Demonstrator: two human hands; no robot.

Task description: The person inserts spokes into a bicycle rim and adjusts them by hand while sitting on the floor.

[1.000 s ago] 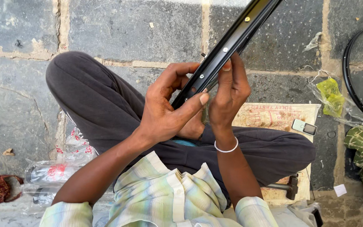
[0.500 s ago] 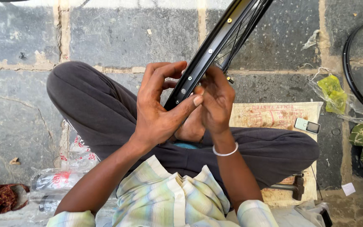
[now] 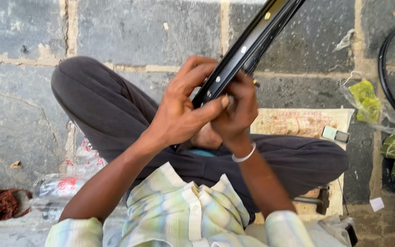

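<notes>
A black wheel rim [image 3: 248, 48] held in both hands above crossed legs, over a stone floor [image 3: 138, 32].

The rim — rigid metal, probably light for its size, smooth and easily slipped — is best taken across its edges, as shown. The left hand [image 3: 181, 112] is wrapped round its lower end, thumb pressed on the face; the right hand [image 3: 238, 107] is closed on it from behind — what its fingertips pinch cannot be told. A hammer [image 3: 314, 200] lies near the right knee.
</notes>
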